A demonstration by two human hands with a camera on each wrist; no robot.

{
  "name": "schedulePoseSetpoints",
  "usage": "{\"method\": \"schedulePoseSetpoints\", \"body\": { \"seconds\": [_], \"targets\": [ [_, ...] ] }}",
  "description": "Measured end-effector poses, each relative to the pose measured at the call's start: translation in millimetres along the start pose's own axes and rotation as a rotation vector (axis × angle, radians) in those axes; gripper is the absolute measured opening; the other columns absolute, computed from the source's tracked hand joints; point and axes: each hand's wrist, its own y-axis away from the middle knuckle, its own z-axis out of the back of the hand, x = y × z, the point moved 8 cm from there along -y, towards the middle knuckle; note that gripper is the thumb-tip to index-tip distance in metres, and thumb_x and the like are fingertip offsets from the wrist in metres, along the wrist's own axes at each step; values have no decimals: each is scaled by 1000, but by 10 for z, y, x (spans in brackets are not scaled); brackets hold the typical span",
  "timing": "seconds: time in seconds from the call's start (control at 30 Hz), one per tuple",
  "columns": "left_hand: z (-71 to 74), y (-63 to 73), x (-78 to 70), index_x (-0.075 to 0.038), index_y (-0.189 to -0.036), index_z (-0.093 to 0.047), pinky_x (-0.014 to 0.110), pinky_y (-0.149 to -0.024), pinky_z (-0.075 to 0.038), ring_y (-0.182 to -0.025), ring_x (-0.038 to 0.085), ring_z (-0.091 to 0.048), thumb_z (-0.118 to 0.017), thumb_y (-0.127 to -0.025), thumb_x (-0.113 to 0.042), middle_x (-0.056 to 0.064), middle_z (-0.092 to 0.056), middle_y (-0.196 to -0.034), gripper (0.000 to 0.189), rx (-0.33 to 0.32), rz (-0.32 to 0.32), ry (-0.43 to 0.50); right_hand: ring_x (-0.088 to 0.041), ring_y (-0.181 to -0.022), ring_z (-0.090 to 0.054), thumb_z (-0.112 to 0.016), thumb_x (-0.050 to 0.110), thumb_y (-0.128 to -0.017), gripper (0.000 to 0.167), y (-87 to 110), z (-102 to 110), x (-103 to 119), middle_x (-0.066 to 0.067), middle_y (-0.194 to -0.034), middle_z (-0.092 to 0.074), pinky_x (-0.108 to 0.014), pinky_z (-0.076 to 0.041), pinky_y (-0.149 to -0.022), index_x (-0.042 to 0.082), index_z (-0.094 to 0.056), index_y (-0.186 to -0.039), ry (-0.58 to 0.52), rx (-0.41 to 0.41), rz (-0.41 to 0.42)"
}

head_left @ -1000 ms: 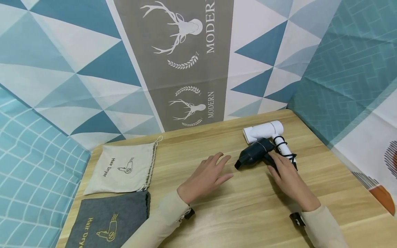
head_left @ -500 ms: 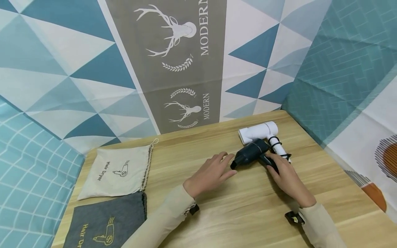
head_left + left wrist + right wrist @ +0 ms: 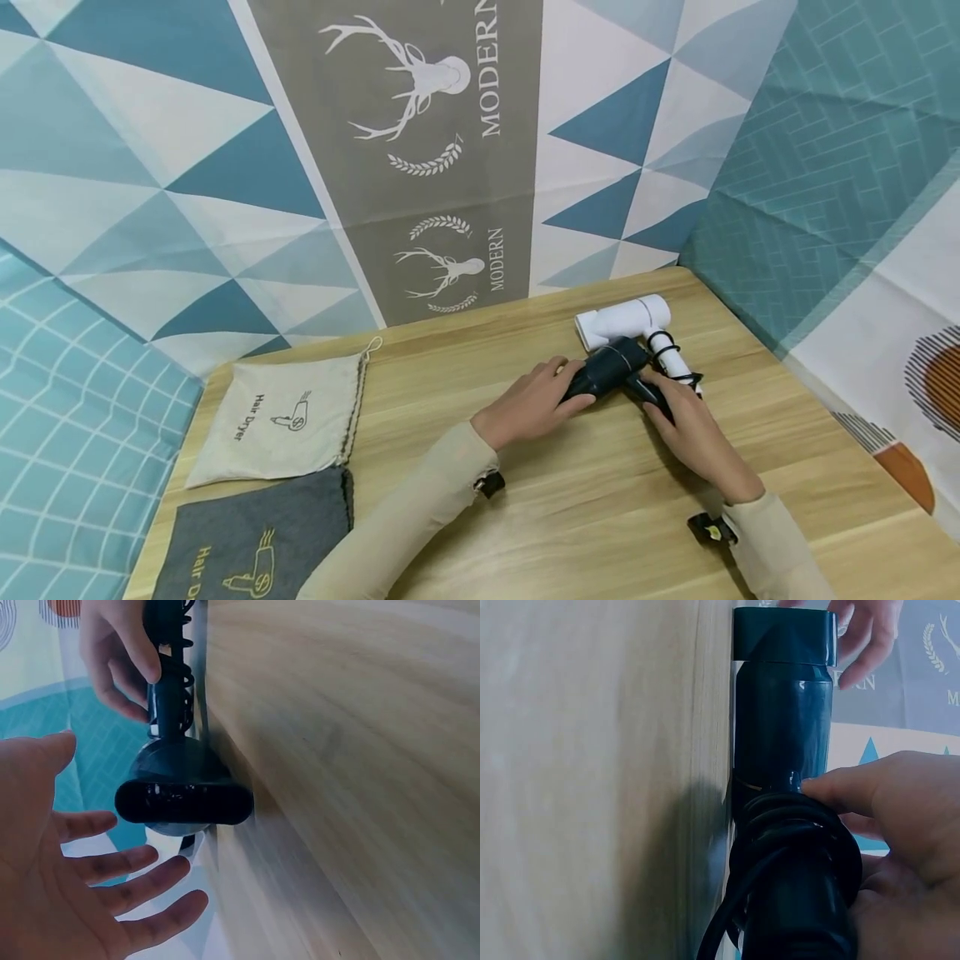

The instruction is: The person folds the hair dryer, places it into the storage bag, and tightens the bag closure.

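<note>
A dark hair dryer [image 3: 617,360] lies on the wooden table, its flat nozzle [image 3: 184,804] turned towards my left hand [image 3: 534,402]. That hand has its fingers spread at the nozzle end, overlapping it in the head view; the left wrist view shows them fairly straight beside it. My right hand [image 3: 693,432] grips the dark dryer's handle, thumb on one side and fingers curled behind. A black cord [image 3: 802,825] is coiled round the handle. Just behind lies a white hair dryer [image 3: 633,318], its own handle wrapped in black cord.
On the table's left side lie a beige drawstring pouch [image 3: 281,417] and, nearer me, a dark grey pouch [image 3: 251,537], both printed "Hair Dryer". Patterned wall coverings [image 3: 600,150] rise behind the table [image 3: 465,367] and along both sides.
My left hand has moved right, up to the nozzle of the dark hair dryer. The right hand stays at the handle. The head view has shifted slightly.
</note>
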Motion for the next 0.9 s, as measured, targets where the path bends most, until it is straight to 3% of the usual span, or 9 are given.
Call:
{"method": "schedulePoseSetpoints", "body": {
  "seconds": [0.2, 0.47, 0.7, 0.9],
  "targets": [
    [-88, -164, 3, -16, -155, -33, 38, -92, -51, -122, 25, -53, -27, -102, -61, 12, -45, -146, 70, 40, 37, 62, -46, -122, -50, -62, -2, -95, 41, 11, -1, 20, -28, -131, -56, -63, -41, -95, -8, -51, -134, -10, 1, -2],
    [-160, -381, 99, -7, -154, -33, 39, -107, -42, -136, 25, -46, -29, -102, -63, 14, -44, -151, 77, 57, 143, 270, -46, -122, -50, -63, -3, -95, 42, 21, -4, -3, -28, -131, -56, -63, -41, -95, -7, -51, -135, -7, -4, 7],
    [-236, -509, 169, -8, -152, -33, 38, -103, -45, -133, 23, -49, -40, -98, -66, 12, -47, -149, 80, 119, 208, 483, -47, -119, -53, -64, -5, -93, 44, 26, 18, -18, -28, -129, -57, -63, -42, -92, -8, -52, -135, -17, -12, 22],
    [-350, -578, 247, -8, -154, -31, 39, -100, -47, -131, 25, -52, -46, -97, -64, 13, -46, -150, 81, 125, 277, 536, -46, -119, -54, -65, -7, -91, 45, 29, 16, -7, -27, -130, -58, -62, -43, -92, -7, -53, -134, -20, -5, 39]
  ]
}}
